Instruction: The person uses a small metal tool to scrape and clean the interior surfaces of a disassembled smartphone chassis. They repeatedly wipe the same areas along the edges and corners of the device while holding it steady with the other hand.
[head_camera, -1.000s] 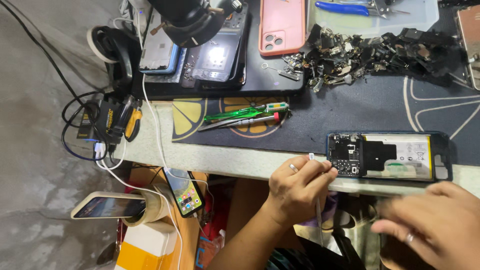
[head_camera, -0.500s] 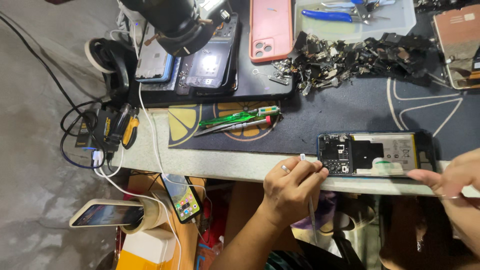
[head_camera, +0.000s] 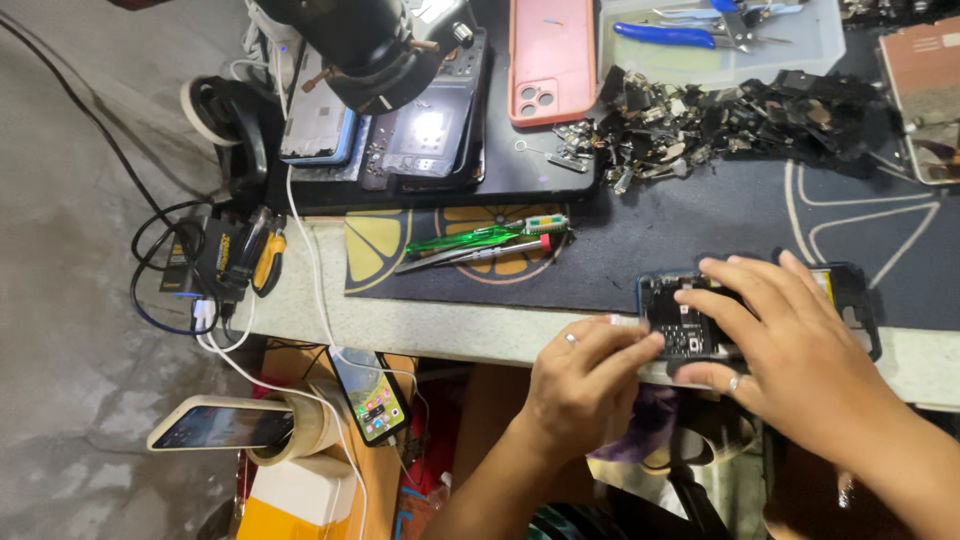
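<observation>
An opened phone (head_camera: 680, 315) with its back off lies on the dark mat (head_camera: 700, 235) at the table's front edge, circuit board showing. My right hand (head_camera: 790, 340) lies over the phone, fingers on top and thumb under its near edge, gripping it. My left hand (head_camera: 585, 385) is at the phone's left end, its fingertips pinched against the edge beside the board. It seems to pinch a thin white tool, mostly hidden. Each hand wears a ring.
Green-handled tweezers and a screwdriver (head_camera: 480, 245) lie on the mat. Behind are a pile of dark phone parts (head_camera: 720, 115), a pink phone case (head_camera: 550, 55), stacked phones (head_camera: 420, 130) under a black microscope (head_camera: 360, 45), and a tray with blue pliers (head_camera: 700, 35). Cables, chargers and two lit phones (head_camera: 370, 395) are at the left.
My right hand has come in from the right and closed over the opened phone. My left hand has stayed at the phone's left end.
</observation>
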